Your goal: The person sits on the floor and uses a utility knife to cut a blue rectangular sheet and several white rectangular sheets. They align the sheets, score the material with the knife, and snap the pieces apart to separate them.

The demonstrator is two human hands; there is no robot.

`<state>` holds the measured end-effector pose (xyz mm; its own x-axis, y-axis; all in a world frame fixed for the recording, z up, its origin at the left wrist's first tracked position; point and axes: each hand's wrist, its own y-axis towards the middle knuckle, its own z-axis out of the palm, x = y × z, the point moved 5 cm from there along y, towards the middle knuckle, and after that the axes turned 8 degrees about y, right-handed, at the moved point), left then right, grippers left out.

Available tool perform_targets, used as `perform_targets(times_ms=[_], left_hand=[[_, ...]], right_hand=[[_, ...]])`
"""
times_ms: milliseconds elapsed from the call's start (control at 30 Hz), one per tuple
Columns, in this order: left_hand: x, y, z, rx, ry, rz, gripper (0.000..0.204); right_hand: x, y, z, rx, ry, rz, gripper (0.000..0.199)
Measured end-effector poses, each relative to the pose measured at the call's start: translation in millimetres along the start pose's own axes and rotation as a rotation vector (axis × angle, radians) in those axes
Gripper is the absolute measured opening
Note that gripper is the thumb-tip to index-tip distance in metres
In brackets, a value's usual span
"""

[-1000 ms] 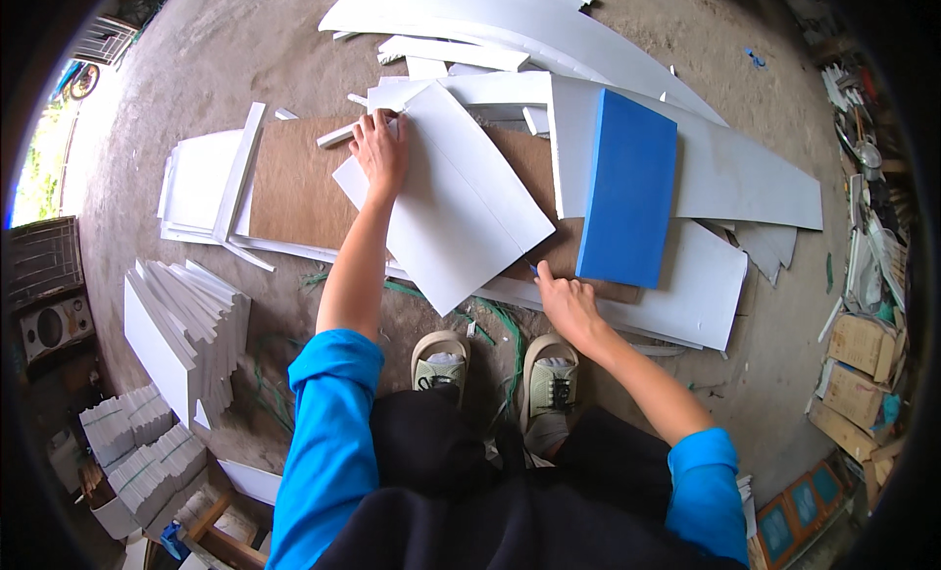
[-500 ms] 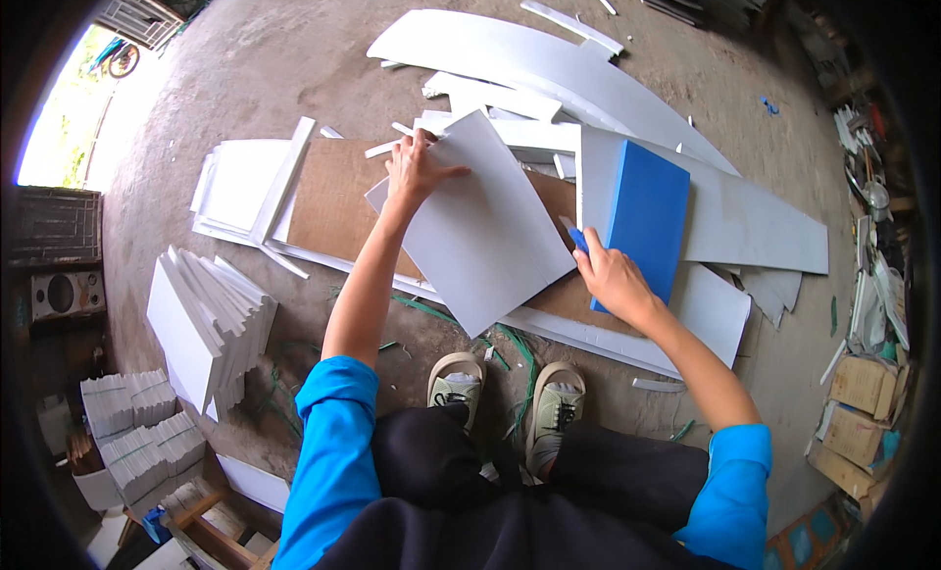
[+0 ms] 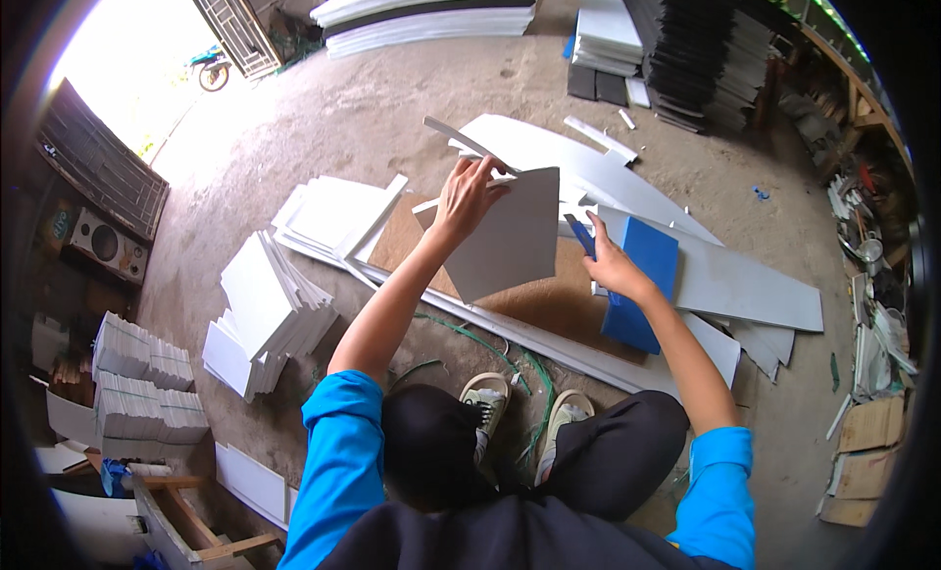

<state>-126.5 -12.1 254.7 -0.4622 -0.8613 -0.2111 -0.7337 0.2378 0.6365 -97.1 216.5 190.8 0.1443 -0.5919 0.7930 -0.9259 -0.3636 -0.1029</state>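
Note:
My left hand (image 3: 470, 193) grips a white foam sheet (image 3: 515, 232) by its upper edge, holding it tilted above the brown board (image 3: 544, 310). A narrow light strip (image 3: 453, 137) sticks out beyond the fingers of that hand; whether it is loose from the sheet I cannot tell. My right hand (image 3: 618, 266) is closed around a blue utility knife (image 3: 580, 235), its tip pointing up and away from me. Just beside this hand lies a blue slab (image 3: 652, 261), resting over white sheets and the brown board's right end.
White sheets (image 3: 755, 286) and offcuts spread around the board. Stacked cut white panels (image 3: 260, 296) stand at left, with bundled pieces (image 3: 147, 408) behind a wooden frame (image 3: 186, 521). Green strapping (image 3: 534, 413) lies by my shoes. Dark sheet stacks (image 3: 676, 50) rise at the far right.
My left hand has lifted and tilted the white sheet, and the narrow strip now shows at its fingers. The right hand still holds the knife, now with the tip higher. The view has tipped up.

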Motion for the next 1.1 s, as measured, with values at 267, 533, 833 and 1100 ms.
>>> perform_targets(times_ms=[267, 533, 833, 1100], left_hand=[[-33.8, -7.3, 3.7, -0.035, -0.005, 0.101, 0.034], [-59.1, -5.9, 18.4, 0.074, -0.007, 0.046, 0.032], [-42.5, -1.0, 27.2, 0.210, 0.026, -0.021, 0.049], [-32.6, 2.0, 38.7, 0.207, 0.095, -0.049, 0.055]], right_hand=[[4.3, -22.2, -15.3, -0.081, 0.003, -0.137, 0.077], [1.5, -39.8, -25.8, -0.262, -0.031, -0.150, 0.052], [40.8, -43.0, -28.2, -0.438, -0.223, -0.155, 0.026], [50.3, -36.2, -12.4, -0.402, -0.284, -0.175, 0.027]])
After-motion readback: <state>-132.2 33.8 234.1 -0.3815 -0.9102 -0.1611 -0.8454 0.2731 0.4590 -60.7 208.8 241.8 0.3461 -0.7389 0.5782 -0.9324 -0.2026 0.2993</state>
